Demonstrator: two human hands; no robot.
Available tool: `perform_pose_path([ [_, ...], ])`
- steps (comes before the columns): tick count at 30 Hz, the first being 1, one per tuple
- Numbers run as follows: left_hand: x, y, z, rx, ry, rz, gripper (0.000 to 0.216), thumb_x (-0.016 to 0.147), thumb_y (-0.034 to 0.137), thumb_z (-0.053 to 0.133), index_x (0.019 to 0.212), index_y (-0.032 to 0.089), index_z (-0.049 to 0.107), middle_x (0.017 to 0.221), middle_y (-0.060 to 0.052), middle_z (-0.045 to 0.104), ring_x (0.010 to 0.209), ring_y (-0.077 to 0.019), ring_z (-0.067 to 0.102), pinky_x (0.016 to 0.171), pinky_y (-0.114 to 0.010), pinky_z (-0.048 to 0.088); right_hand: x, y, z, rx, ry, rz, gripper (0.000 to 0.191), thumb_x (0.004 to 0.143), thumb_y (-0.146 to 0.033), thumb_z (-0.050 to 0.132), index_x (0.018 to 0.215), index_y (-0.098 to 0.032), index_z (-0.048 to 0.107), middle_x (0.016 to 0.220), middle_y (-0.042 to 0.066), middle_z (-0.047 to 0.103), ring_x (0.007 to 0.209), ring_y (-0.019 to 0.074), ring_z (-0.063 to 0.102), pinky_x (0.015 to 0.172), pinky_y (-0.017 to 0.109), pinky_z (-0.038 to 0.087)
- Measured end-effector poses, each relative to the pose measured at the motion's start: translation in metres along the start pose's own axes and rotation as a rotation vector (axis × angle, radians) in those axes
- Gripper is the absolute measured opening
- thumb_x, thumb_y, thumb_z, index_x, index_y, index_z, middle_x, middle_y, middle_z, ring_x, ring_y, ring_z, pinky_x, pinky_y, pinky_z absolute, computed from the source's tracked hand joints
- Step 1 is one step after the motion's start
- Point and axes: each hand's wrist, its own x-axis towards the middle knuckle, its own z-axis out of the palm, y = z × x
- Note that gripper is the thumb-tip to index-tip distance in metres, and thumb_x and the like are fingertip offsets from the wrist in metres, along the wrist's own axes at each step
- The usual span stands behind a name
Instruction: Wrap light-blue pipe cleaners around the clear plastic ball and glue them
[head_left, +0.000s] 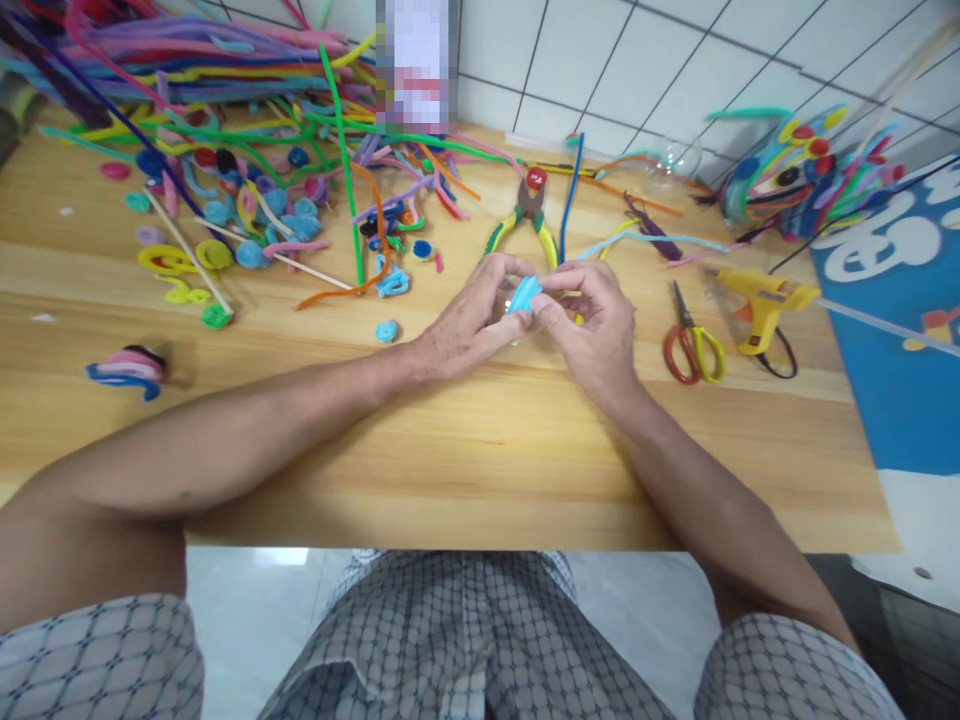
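Checked shorts [450, 640] at the near edge of the wooden desk [480, 470]; above mid-desk, the left hand [465, 325] and right hand [592, 325] pinch a light-blue pipe-cleaner coil [523, 295] with closed fingers. Winding it tight seems best done by holding the coil flat; pliers [529, 215] lie just beyond, scissors [694, 345] toward the right edge.

- Bright, even light; soft shadows lie under the forearms on the wooden table [465, 470].
- Wide-angle bending curves the edges.
- A pixelated patch [415, 62] masks the top centre.

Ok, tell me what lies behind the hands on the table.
Behind the left hand and right hand, which pinch a light blue pipe-cleaner piece, lie pliers. The hands cover the ends of the plier handles.
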Motion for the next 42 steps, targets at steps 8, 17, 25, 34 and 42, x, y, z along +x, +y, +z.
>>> perform_pose_path([
  [8,0.001,-0.006,0.001,-0.057,0.013,-0.033,0.056,0.108,0.075,0.060,0.140,0.029,0.053,0.136,-0.010,0.064,0.119,-0.0257,0.068,0.101,-0.043,0.064,-0.002,-0.002,0.004,0.014,0.006,0.008,0.016,0.104,-0.046,0.078,0.108,-0.030,0.078,0.114,0.005,0.078,0.114,0.0250,0.074,0.086,0.039,0.068],
  [17,0.002,-0.004,-0.001,-0.113,0.013,-0.046,0.053,0.108,0.073,0.061,0.137,0.030,0.054,0.129,-0.007,0.063,0.111,-0.0235,0.066,0.093,-0.040,0.062,-0.013,0.009,-0.001,-0.087,-0.121,-0.121,0.056,0.093,-0.055,0.087,0.143,-0.036,0.069,0.148,0.011,0.072,0.141,0.0378,0.067,0.112,0.061,0.066],
  [25,0.004,-0.003,-0.004,-0.096,0.006,-0.060,0.051,0.106,0.074,0.062,0.135,0.032,0.054,0.132,-0.007,0.062,0.115,-0.0276,0.068,0.094,-0.046,0.064,-0.017,0.013,0.005,-0.120,-0.106,-0.201,0.061,0.094,-0.044,0.089,0.148,-0.037,0.063,0.151,0.011,0.072,0.145,0.0396,0.066,0.119,0.069,0.061],
  [34,0.002,-0.003,-0.003,-0.052,0.035,-0.063,0.038,0.109,0.060,0.061,0.134,0.032,0.055,0.128,-0.006,0.064,0.117,-0.0282,0.071,0.094,-0.047,0.065,-0.015,0.013,0.004,-0.150,-0.139,-0.155,0.057,0.091,-0.054,0.092,0.142,-0.038,0.070,0.153,0.009,0.074,0.147,0.0415,0.066,0.123,0.073,0.058],
  [42,0.002,-0.008,-0.002,-0.150,0.023,-0.051,0.030,0.108,0.046,0.062,0.133,0.031,0.054,0.128,-0.004,0.065,0.114,-0.0236,0.070,0.090,-0.039,0.063,-0.014,0.022,0.003,-0.153,-0.143,-0.265,0.064,0.093,-0.048,0.090,0.151,-0.037,0.065,0.156,0.010,0.071,0.148,0.0411,0.066,0.125,0.073,0.057],
])
